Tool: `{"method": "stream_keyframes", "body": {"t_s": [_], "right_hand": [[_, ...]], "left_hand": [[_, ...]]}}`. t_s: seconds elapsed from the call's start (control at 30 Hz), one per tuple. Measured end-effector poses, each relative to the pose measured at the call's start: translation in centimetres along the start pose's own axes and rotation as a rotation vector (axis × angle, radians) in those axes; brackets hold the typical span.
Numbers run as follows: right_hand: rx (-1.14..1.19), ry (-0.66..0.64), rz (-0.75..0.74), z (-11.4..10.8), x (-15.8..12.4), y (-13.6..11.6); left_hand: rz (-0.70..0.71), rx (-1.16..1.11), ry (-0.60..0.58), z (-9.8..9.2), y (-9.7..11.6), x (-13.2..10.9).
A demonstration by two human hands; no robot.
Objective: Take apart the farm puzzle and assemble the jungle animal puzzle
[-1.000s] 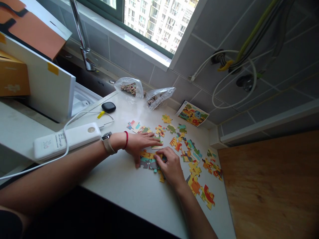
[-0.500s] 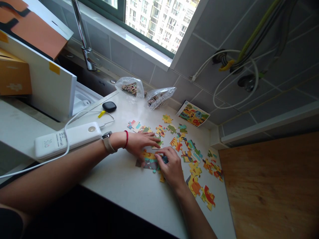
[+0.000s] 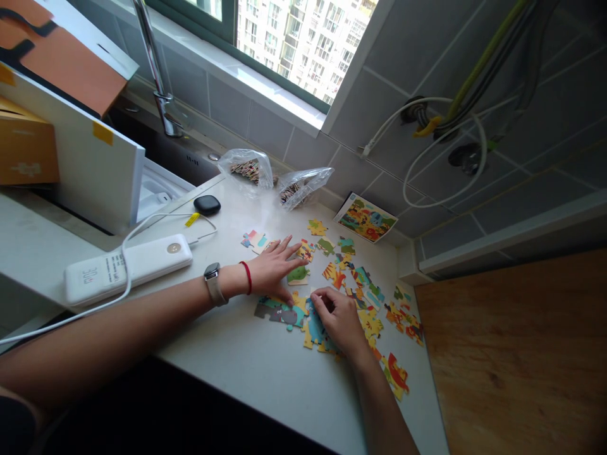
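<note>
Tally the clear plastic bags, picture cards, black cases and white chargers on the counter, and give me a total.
Clear plastic bags of puzzle pieces: 2
Picture card: 1
Black case: 1
White charger: 1
Total: 5

White countertop (image 3: 227, 373) scattered with puzzle pieces (image 3: 370, 322)

Right hand (image 3: 337, 319) hides jigsaw pieces (image 3: 313, 330) beneath; cardboard box (image 3: 26, 148) cut off by left edge; bagged pieces (image 3: 247, 171) too small to tell.
</note>
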State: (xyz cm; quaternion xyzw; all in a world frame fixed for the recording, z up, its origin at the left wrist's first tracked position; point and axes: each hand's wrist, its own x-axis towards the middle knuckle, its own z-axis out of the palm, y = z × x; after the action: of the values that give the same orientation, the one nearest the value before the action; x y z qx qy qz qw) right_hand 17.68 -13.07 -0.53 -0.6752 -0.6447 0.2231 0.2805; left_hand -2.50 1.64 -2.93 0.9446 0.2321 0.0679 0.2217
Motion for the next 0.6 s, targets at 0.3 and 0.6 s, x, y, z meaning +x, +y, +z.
{"method": "stream_keyframes", "body": {"t_s": [0.3, 0.6], "right_hand": [[-0.030, -0.064, -0.008, 0.0, -0.1, 0.1], [-0.013, -0.056, -0.002, 0.1, -0.2, 0.0]], "left_hand": [[0.016, 0.003, -0.034, -0.5, -0.6, -0.1], [-0.016, 0.003, -0.096, -1.2, -0.5, 0.0]]}}
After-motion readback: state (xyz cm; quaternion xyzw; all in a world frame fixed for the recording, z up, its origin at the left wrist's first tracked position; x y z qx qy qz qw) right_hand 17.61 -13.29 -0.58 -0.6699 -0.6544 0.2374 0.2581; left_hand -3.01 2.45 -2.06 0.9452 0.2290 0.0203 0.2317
